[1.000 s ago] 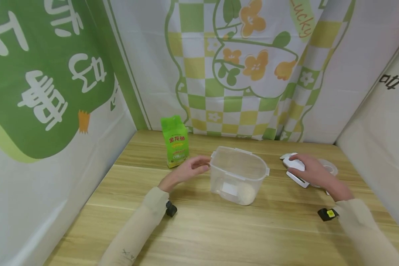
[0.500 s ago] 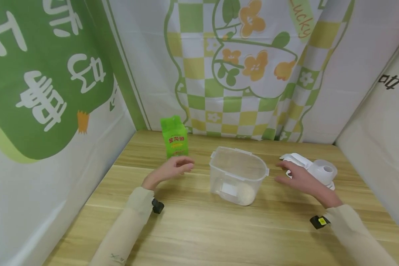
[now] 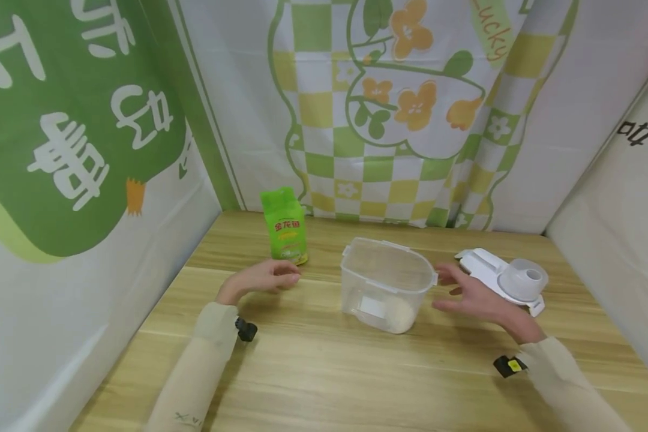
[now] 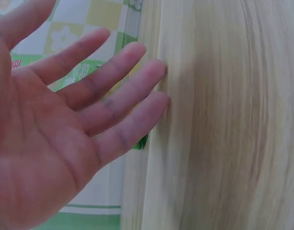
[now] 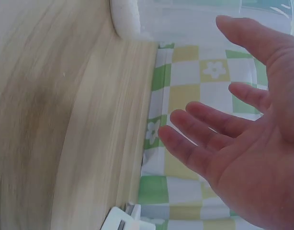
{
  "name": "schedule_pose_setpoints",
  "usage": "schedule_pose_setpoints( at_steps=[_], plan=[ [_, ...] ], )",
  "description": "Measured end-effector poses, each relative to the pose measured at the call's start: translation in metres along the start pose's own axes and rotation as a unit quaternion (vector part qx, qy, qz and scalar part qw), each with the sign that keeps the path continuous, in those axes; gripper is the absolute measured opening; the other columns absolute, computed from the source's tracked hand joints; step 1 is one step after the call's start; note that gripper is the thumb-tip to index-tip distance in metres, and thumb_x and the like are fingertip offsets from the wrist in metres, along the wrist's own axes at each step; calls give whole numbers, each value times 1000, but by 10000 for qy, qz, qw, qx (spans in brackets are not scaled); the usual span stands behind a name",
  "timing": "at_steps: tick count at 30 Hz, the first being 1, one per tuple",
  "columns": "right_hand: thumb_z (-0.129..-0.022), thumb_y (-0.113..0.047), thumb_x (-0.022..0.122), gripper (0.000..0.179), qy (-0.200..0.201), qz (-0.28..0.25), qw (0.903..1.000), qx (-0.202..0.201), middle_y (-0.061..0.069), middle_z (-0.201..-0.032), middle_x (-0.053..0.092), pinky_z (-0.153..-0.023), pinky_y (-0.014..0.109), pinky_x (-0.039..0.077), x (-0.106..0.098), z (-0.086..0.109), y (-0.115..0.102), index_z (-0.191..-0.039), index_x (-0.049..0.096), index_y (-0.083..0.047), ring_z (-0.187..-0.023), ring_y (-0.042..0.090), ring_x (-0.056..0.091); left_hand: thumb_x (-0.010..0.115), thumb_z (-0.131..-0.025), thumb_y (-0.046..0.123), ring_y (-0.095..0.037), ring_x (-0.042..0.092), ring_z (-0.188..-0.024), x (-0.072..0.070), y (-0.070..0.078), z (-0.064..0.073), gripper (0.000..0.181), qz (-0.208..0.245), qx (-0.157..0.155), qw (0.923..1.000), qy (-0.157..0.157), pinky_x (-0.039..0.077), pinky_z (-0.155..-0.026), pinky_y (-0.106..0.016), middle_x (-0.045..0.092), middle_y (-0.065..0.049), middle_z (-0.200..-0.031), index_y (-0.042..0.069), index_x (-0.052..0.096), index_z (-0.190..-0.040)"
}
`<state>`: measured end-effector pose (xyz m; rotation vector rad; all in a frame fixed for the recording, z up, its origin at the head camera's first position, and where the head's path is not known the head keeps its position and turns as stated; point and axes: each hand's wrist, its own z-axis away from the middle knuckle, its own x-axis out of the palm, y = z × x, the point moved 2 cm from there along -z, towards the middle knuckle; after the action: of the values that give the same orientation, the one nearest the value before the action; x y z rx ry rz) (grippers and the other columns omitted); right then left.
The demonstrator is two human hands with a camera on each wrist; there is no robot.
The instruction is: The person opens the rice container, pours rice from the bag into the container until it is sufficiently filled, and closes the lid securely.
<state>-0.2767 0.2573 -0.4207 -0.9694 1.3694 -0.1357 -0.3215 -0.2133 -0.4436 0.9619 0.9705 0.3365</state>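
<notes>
Translucent plastic forms the container (image 3: 351, 294) on the wood-grain worktop (image 3: 324, 384), its top uncovered and facing up. White grains (image 3: 401, 315) are heaped low in its right end, beside a white label (image 3: 372, 307) seen at its front. The person's two hands are well apart, one on each side of the container, with bare palms and loosely extended fingers. The left hand (image 3: 259, 278) is left of the container and clear of it, just in front of the green packaged bag (image 3: 287, 231) and overlapping that bag's foot in the head view. The bag stands upright, behind and left of the container, with red characters on its front. The right hand (image 3: 472, 294) is just beside the container's right end; whether its fingertips touch the rim there cannot be told. This hand also stands in the way between the container and the white lid (image 3: 488, 273), covering part of the lid's near edge. The lid lies flat, right of the container, carrying a translucent round cup (image 3: 521, 285) at its far-right end. Behind the container hangs a checked curtain (image 3: 321, 114) with orange flowers; a green banner (image 3: 159, 60) with white characters hangs to its left.
</notes>
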Motion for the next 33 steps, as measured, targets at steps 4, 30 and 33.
schedule_pose_setpoints(
  at_steps=[4,30,33],
  plan=[
    [-85,-28,77,73,-36,-146,9999,-38,21,-139,52,-95,56,50,3,-1,-1,-144,38,-7,-121,43,55,51,-101,44,-33,59,-120,-5,-4,3,52,37,-183,9998,42,53,-97,-46,60,-20,-130,2,54,-131],
    [-79,-27,83,94,193,-530,9976,-396,22,-141,48,-90,50,55,28,-4,-8,-151,25,-10,-120,39,56,58,-90,62,-41,51,-125,-34,-10,3,91,-95,-1104,9773,1807,50,-96,-49,44,-28,-142,4,24,-151],
    [-79,-23,83,99,242,-715,9962,-431,23,-143,45,-91,53,54,32,-6,-9,-153,20,-9,-121,40,54,58,-89,63,-41,48,-128,-35,-9,-1,95,49,-956,9784,1831,48,-100,-51,42,-27,-144,4,19,-153]
  ],
)
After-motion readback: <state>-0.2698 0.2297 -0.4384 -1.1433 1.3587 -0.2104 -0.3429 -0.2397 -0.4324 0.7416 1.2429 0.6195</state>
